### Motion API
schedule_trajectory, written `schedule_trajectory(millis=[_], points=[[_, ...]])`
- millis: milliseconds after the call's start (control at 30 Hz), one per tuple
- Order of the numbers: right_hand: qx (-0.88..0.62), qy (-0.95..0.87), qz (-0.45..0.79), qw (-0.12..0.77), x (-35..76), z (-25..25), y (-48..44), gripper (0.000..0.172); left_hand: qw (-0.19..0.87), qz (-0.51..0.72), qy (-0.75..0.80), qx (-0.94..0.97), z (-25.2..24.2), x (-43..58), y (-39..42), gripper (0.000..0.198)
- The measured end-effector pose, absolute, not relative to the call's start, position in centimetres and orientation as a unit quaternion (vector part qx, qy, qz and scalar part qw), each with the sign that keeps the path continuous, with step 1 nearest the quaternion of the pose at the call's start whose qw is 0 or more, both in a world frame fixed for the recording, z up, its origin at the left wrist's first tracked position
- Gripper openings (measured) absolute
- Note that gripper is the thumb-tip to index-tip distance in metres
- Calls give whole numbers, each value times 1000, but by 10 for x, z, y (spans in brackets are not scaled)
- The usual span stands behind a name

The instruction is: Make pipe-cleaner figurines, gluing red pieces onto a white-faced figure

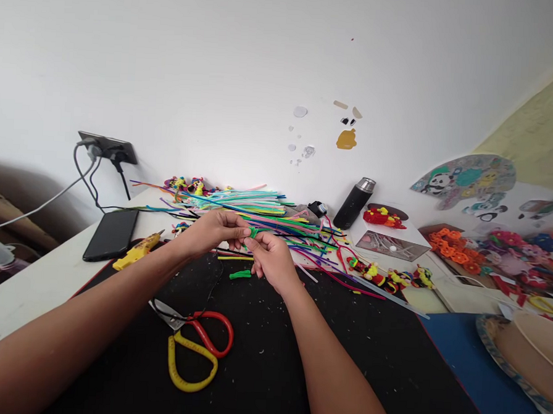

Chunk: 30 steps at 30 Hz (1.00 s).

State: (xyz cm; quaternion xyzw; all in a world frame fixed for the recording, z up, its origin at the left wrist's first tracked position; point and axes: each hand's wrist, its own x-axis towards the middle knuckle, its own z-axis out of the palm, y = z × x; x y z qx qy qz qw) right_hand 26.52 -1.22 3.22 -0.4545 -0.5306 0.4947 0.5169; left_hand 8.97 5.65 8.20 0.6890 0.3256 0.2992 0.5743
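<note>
My left hand (220,232) and my right hand (270,256) meet above the black mat (268,361). Between their fingertips is a small green pipe cleaner piece (253,232), mostly covered by the fingers. Both hands are closed in a pinch on it. Just below them another bent green pipe cleaner piece (240,274) lies on the mat. Scissors (195,351) with one red and one yellow handle rest open nearer to me, a thin black cord crossing their blades. Behind my hands spreads a pile of many-coloured pipe cleaners (249,202).
At left lie a yellow glue gun (137,253) and a black phone (111,235), below a wall socket (108,147) with cables. A black flask (354,203) and a white box (393,238) stand at back right. Small figures (388,276) line the mat's right edge; a round basket (518,362) sits farther right.
</note>
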Motion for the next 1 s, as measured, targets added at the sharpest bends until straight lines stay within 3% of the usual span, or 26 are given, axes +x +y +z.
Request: schedule_trajectory(millis=[1000], points=[[-469, -545, 497, 485, 262, 29, -12, 43, 485, 295, 331, 754, 80, 84, 62, 39]])
